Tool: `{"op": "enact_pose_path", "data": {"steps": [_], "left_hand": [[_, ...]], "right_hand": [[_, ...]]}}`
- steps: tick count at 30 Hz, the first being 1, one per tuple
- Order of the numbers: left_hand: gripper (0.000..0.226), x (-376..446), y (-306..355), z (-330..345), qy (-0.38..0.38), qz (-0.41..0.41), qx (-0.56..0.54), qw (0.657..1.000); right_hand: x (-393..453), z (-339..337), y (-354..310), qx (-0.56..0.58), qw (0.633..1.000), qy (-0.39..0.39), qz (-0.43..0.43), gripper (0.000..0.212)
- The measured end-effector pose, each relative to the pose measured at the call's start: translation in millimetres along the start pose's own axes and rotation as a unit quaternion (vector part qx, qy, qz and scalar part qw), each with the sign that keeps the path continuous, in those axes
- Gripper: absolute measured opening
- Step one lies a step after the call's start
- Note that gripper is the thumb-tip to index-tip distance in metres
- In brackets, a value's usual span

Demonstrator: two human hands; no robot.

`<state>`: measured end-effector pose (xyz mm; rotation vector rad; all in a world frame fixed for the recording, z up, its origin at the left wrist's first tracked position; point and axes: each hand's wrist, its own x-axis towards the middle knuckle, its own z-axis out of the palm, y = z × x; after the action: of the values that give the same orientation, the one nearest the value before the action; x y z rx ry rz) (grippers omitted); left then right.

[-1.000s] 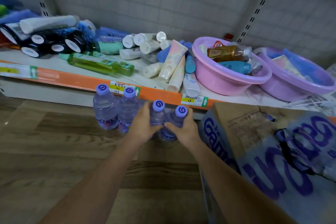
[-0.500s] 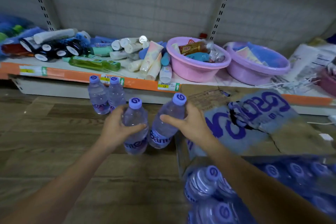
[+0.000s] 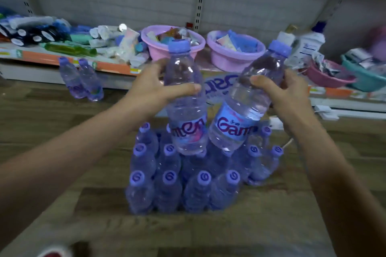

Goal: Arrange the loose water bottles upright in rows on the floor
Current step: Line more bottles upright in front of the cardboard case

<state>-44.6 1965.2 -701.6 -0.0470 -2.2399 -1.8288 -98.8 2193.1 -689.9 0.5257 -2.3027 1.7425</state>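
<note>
We hold one water bottle (image 3: 186, 98) upright, left hand (image 3: 154, 87) clamped round it; right hand (image 3: 286, 92) grips a tilted bottle (image 3: 246, 106). Below both hands, a bottle cluster (image 3: 183, 175) stands on the floor (image 3: 62, 123).

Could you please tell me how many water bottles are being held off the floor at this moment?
2: one bottle upright in the left hand, and one bottle tilted in the right hand, both above the cluster of bottles on the floor.
</note>
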Motion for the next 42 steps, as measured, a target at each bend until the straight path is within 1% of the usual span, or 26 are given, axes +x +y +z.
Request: {"op": "enact_pose_path", "data": {"steps": [1, 5, 7, 9, 11, 13, 17, 19, 20, 22, 24, 26, 27, 30, 33, 37, 39, 42], "left_hand": [[0.062, -4, 4, 21, -0.013, -0.005, 0.002, 1.0], [0.057, -21, 8, 103, -0.071, -0.016, 0.039, 0.997], [0.058, -27, 3, 138, -0.079, -0.025, 0.061, 0.995], [0.069, -34, -4, 169, -0.081, -0.026, 0.085, 0.993], [0.065, -44, -15, 197, -0.088, -0.04, 0.107, 0.99], [0.057, -54, -34, 218, -0.072, -0.072, 0.13, 0.986], [0.055, -75, -75, 248, -0.008, -0.143, 0.142, 0.979], [0.058, -80, -92, 263, 0.007, -0.171, 0.15, 0.974], [0.061, -81, -100, 269, 0.006, -0.179, 0.166, 0.97], [0.063, -81, -109, 276, 0.003, -0.193, 0.2, 0.961], [0.057, -82, -115, 279, -0.01, -0.196, 0.222, 0.955], [0.052, -86, -122, 281, -0.025, -0.192, 0.238, 0.952], [0.051, -87, -124, 282, -0.027, -0.191, 0.238, 0.952], [0.054, -86, -131, 283, -0.02, -0.193, 0.23, 0.954], [0.057, -84, -133, 282, -0.02, -0.196, 0.238, 0.951], [0.059, -83, -137, 280, -0.009, -0.194, 0.261, 0.946], [0.057, -82, -138, 278, -0.017, -0.191, 0.258, 0.947], [0.061, -83, -138, 275, -0.02, -0.176, 0.239, 0.955]], "right_hand": [[-6, -18, 5, -0.012, 1.0, -0.002, 0.0, 0.021], [-34, -80, 40, -0.085, 0.996, -0.005, 0.008, 0.037], [-45, -103, 64, -0.097, 0.995, -0.014, 0.022, 0.039], [-56, -119, 88, -0.1, 0.994, -0.023, 0.035, 0.043], [-70, -131, 111, -0.103, 0.993, -0.044, 0.046, 0.043], [-84, -135, 133, -0.101, 0.991, -0.063, 0.067, 0.044], [-100, -137, 170, -0.059, 0.985, -0.093, 0.132, 0.06], [-109, -135, 189, -0.038, 0.983, -0.109, 0.144, 0.055], [-114, -134, 197, -0.03, 0.983, -0.112, 0.144, 0.052], [-121, -131, 213, -0.01, 0.981, -0.111, 0.159, 0.053], [-127, -127, 227, 0.005, 0.977, -0.115, 0.182, 0.059], [-133, -124, 237, 0.009, 0.972, -0.124, 0.201, 0.059], [-135, -123, 239, 0.014, 0.97, -0.128, 0.208, 0.058], [-136, -123, 243, 0.031, 0.965, -0.141, 0.22, 0.066], [-134, -120, 245, 0.034, 0.962, -0.153, 0.222, 0.06], [-133, -113, 247, 0.053, 0.959, -0.159, 0.228, 0.059], [-131, -114, 249, 0.049, 0.958, -0.169, 0.226, 0.059], [-130, -116, 250, 0.019, 0.963, -0.155, 0.219, 0.06]]}}
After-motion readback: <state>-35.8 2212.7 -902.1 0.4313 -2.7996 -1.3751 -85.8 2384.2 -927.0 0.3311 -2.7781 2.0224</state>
